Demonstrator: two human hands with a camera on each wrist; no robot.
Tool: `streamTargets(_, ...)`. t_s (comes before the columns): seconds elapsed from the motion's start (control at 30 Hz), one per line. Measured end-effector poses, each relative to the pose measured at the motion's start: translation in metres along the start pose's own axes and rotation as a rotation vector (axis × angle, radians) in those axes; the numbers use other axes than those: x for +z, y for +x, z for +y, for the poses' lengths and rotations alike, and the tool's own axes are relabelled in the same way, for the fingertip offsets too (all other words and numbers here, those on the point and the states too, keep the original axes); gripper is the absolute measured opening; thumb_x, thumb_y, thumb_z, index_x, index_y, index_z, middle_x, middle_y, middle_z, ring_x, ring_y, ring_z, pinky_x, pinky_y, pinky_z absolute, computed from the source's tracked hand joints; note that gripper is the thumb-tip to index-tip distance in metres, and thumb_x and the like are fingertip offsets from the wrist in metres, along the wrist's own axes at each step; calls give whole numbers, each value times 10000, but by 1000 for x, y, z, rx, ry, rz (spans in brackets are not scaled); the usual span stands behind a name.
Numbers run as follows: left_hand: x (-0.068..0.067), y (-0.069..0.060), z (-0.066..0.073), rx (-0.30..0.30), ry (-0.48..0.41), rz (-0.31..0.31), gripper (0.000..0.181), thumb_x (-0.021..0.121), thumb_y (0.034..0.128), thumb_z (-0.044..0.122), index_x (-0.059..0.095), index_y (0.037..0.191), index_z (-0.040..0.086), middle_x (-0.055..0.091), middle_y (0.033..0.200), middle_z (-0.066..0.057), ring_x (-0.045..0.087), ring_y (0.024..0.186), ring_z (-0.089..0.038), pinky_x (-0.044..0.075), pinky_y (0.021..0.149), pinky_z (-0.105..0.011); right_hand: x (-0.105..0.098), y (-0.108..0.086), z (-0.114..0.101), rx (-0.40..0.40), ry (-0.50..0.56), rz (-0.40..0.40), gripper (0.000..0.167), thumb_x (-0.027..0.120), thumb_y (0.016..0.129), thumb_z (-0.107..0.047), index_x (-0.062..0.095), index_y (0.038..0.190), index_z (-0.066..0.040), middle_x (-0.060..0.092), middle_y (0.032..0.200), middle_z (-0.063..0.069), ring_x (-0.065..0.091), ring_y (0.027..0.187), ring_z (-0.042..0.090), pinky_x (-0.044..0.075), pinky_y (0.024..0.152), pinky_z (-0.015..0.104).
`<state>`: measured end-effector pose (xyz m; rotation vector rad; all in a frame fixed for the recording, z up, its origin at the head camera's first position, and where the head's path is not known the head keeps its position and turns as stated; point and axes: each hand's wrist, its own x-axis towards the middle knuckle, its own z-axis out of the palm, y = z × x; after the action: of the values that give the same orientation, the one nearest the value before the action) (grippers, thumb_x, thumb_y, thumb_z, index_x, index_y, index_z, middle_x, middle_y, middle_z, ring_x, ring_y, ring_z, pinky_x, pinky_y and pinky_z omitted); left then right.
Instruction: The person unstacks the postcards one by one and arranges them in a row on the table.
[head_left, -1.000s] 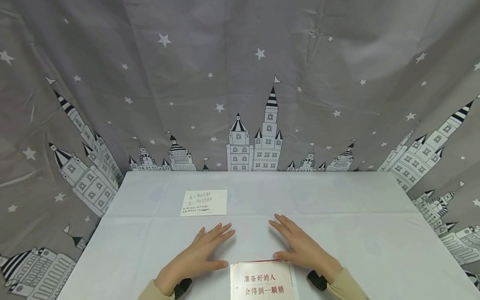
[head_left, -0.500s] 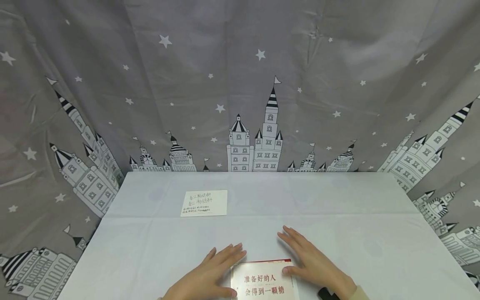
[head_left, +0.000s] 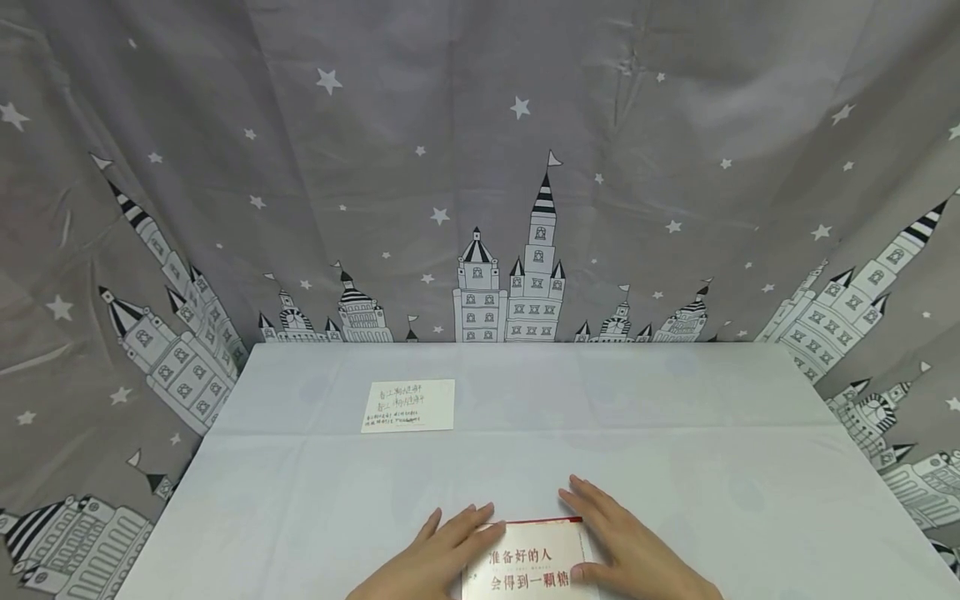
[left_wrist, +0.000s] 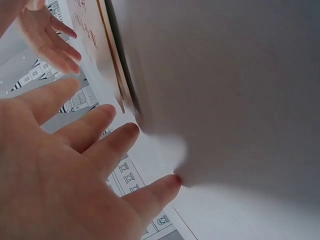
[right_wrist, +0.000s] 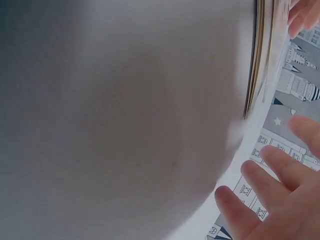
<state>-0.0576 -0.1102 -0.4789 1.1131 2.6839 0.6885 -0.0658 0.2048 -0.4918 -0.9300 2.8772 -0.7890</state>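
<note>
A stack of cards (head_left: 529, 542) lies flat at the near edge of the head view, its top one cream with red Chinese characters and a red edge peeking out behind. My left hand (head_left: 438, 558) is at its left side, fingers spread and reaching over the left edge. At the right side is my right hand (head_left: 630, 550), its thumb over the right part of the top card. Both wrist views show the layered edges of the stack (left_wrist: 112, 55) beside extended fingers (right_wrist: 270, 195). Whether either hand presses on the cards, I cannot tell.
A white card (head_left: 408, 406) with handwriting lies farther back on the left of the white-covered table (head_left: 675, 442). Behind the table hangs a grey curtain (head_left: 480, 125) printed with castles and stars.
Both hands have come down toward the near edge and closer to the stack. The left hand has also moved right, onto its left edge. The stack and the handwritten card stay put.
</note>
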Motion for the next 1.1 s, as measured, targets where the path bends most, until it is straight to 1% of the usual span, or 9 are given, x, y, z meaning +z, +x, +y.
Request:
streamTargets(0.23,4,-3,2,61,60,33,879,478,809,750,330,1496,223,354,1501,-52,374,1345,-289,325,997,-643,6,-6,0,-100,-46,18,870,640,787,-615,395,1458,-119,387,1465,148,448,1279,297,500,902,433)
streamTargets(0.37,7,-1,2,75,71,15,857,458,828,741,319,1498,225,349,1502,-69,371,1343,-302,335,975,-655,12,-11,0,-142,-87,64,870,605,794,-660,420,1443,-111,424,1438,134,470,1262,272,513,882,399)
streamTargets(0.43,7,-1,1,77,64,0,850,451,834,737,310,1500,227,342,1506,-75,360,1348,-309,329,977,-657,16,-14,-2,-157,-117,91,875,606,784,-678,427,1440,-128,432,1435,115,479,1255,260,513,880,392)
streamTargets(0.5,8,-1,1,78,62,-6,848,446,837,737,308,1501,228,342,1505,-80,358,1348,-317,326,979,-658,19,-16,-4,-167,-146,114,872,631,774,-667,427,1444,-147,439,1433,100,486,1248,255,511,879,387)
streamTargets(0.57,9,0,2,75,38,-19,844,448,840,731,301,1506,232,335,1510,-83,348,1352,-327,316,982,-667,22,-18,-5,-178,-158,131,872,650,766,-655,430,1443,-151,444,1431,94,491,1243,257,509,878,393)
streamTargets(0.73,9,1,3,82,14,-37,824,444,858,710,296,1511,231,330,1514,-95,336,1356,-343,316,971,-681,28,-21,-4,-233,-171,167,868,660,767,-641,444,1434,-129,466,1405,118,502,1224,277,511,863,402)
streamTargets(0.8,9,1,4,82,21,-37,820,438,862,708,297,1510,226,332,1514,-97,333,1358,-342,317,974,-675,30,-22,-3,-249,-190,183,874,659,762,-647,449,1430,-125,469,1398,125,502,1221,282,508,864,402)
streamTargets(0.97,11,1,5,77,35,-33,805,427,870,703,318,1501,215,348,1503,-107,345,1349,-346,324,977,-662,34,-22,-6,-229,-238,204,874,669,748,-655,466,1421,-135,479,1387,112,506,1209,278,513,858,394)
streamTargets(1.1,11,1,6,85,61,-26,795,418,875,701,322,1497,215,357,1495,-112,364,1336,-341,344,972,-645,34,-22,-8,-220,-254,214,875,674,736,-664,484,1408,-137,494,1366,107,522,1184,274,519,846,388)
